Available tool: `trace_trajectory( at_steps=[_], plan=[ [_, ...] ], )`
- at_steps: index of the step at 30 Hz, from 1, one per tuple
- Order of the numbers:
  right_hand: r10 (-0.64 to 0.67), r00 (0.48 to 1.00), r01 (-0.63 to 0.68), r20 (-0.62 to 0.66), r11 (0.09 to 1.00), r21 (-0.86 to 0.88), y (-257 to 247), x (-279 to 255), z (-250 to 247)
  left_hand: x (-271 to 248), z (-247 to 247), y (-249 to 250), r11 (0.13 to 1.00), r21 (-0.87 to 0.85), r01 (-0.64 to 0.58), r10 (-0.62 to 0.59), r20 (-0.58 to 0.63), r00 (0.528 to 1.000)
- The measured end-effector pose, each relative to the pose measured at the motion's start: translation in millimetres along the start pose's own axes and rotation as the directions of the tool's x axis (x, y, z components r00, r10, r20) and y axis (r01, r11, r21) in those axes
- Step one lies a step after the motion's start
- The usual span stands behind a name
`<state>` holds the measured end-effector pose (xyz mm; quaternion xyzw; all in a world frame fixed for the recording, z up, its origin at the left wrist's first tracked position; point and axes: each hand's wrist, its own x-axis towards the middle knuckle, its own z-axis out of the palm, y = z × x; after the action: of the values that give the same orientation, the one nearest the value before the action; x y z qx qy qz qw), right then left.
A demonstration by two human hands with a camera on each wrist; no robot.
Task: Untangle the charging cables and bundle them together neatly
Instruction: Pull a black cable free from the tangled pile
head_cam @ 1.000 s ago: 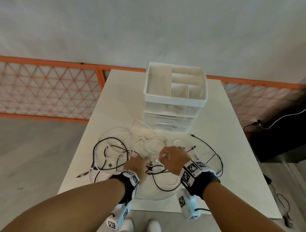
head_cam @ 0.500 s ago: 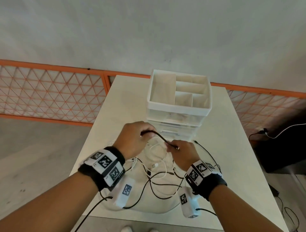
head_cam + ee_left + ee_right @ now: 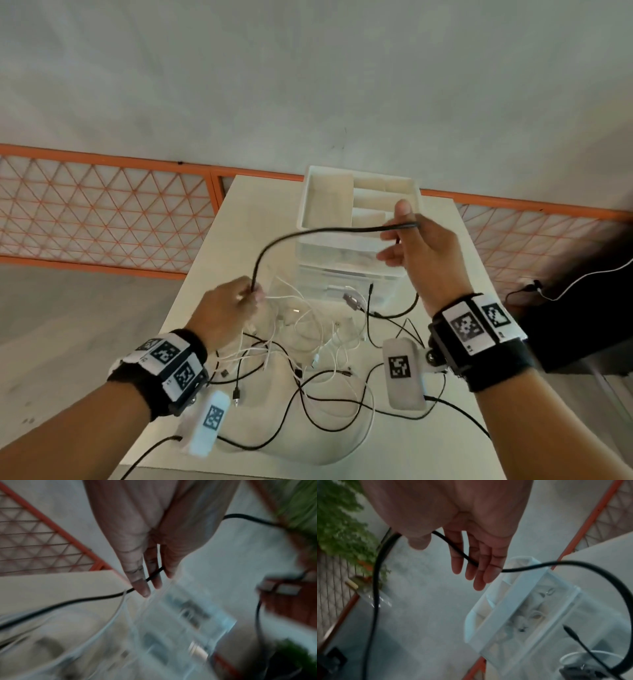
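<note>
Cables, black and white, lie tangled [image 3: 308, 346] on the desk [image 3: 246, 219] in front of me, near the white drawer organizer [image 3: 346, 240] at the far end. I hold one black cable [image 3: 308, 233] lifted above the heap. It runs between my hands, its long axis climbing from lower left to upper right. My left hand [image 3: 222, 308] sits low, close over the pile, fingers [image 3: 137, 577] lightly curled with the cable passing between them. My right hand [image 3: 421, 253] is higher and farther out, in front of the organizer, thumb pressing the cable against loosely straight fingers [image 3: 481, 563]. The rest of that cable drops back toward the tangle, so I judge my left hand the nearer one to feed it free.
</note>
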<state>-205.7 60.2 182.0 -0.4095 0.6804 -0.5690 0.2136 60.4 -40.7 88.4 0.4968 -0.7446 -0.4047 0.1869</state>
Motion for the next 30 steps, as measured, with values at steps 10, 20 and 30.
trace_trajectory(
  at_steps=[10, 20, 30],
  plan=[
    [-0.089, 0.982, 0.076, 0.168, 0.994, 0.083, -11, -18, 14, 4, -19, 63, 0.937, 0.216, -0.275, 0.175, 0.390, 0.904],
    [-0.310, 0.912, 0.262, 0.270, 0.944, 0.200, -48, -29, 33, 5, 49, 101, 0.932, -0.108, -0.347, 0.363, 0.292, 0.885],
    [-0.407, 0.854, 0.327, 0.324, 0.905, 0.274, -34, -22, 7, 5, 17, 133, 0.882, -0.393, -0.259, 0.376, 0.257, 0.891]
  ],
)
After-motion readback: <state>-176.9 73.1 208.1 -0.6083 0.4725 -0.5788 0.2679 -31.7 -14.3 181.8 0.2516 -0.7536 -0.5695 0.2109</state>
